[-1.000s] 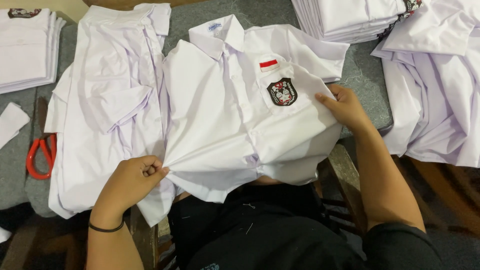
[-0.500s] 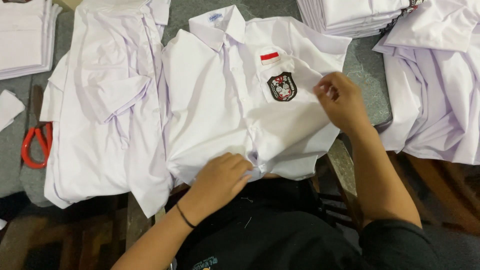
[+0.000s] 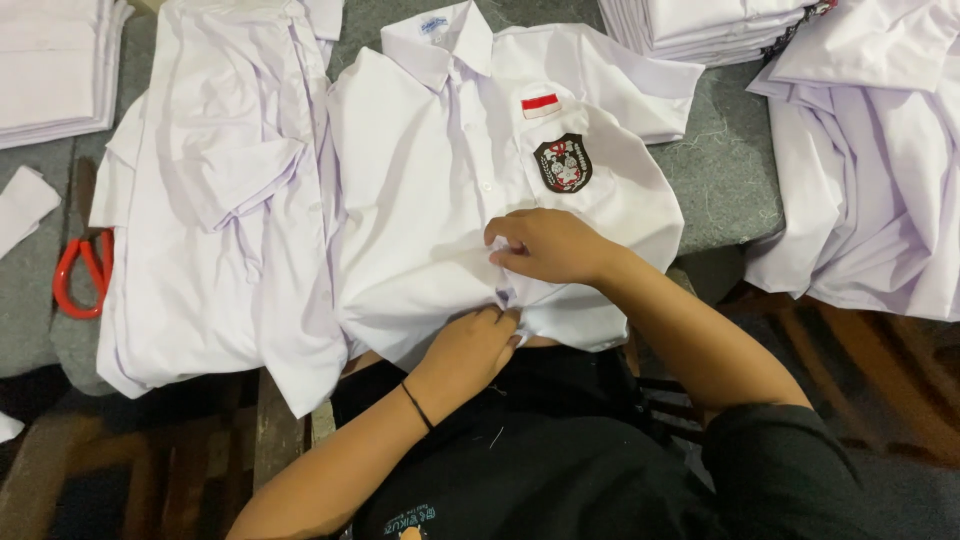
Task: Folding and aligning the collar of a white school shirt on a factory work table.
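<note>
Both my hands pinch the white school shirt placket, frame centre: left hand low, right hand above.

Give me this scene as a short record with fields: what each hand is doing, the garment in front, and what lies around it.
Left hand: fingers pinch the lower front edge of the white short-sleeved shirt with a shield-shaped chest badge
Right hand: fingers grip the same shirt's button strip, just above the left hand
Shirt state: spread flat, collar away from the person, on the grey table
Left of it: another white shirt, laid open
Far left: red-handled scissors
Top right: stack of folded white shirts
Right: heap of loose white shirts
</note>
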